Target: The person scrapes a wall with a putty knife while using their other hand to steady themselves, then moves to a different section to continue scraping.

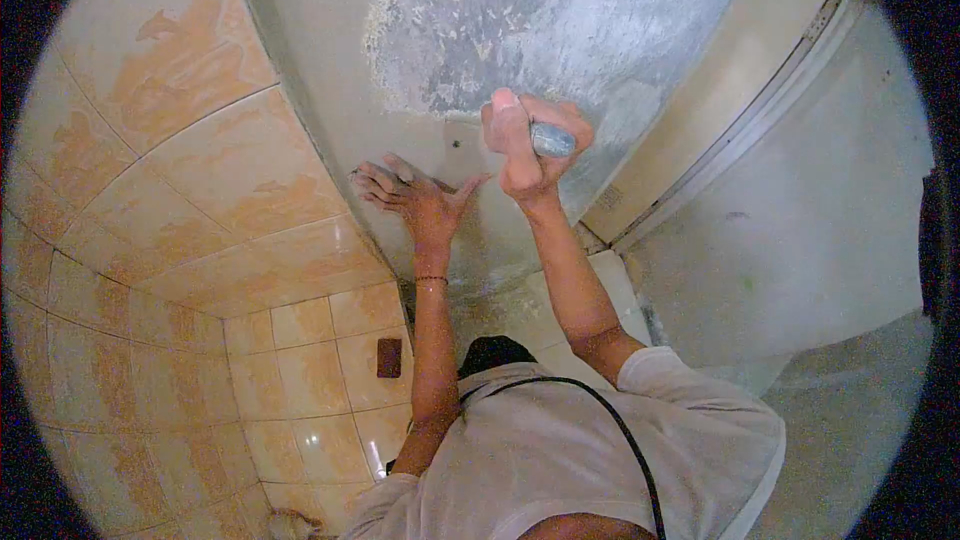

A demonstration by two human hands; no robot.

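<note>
My right hand [535, 145] is wrapped round a tool with a rounded grey-blue handle [553, 140]. The handle's end points toward me; the tool's working part is hidden behind the fist, so I cannot tell its kind. That fist is against the lower edge of a rough, patchy grey area on the wall [620, 30]. Lower and to the left, my left hand [415, 200] lies flat on a smoother beige stretch of the wall, fingers spread, pale dust on them. A small dark hole shows in the wall between the two hands.
Orange-patterned tiles [190, 200] cover the left side. A small brown rectangular object [389, 358] lies on the tiles below. At right stands a door frame [740, 110] beside a pale panel [790, 230]. A black cable [625, 430] runs over my shirt.
</note>
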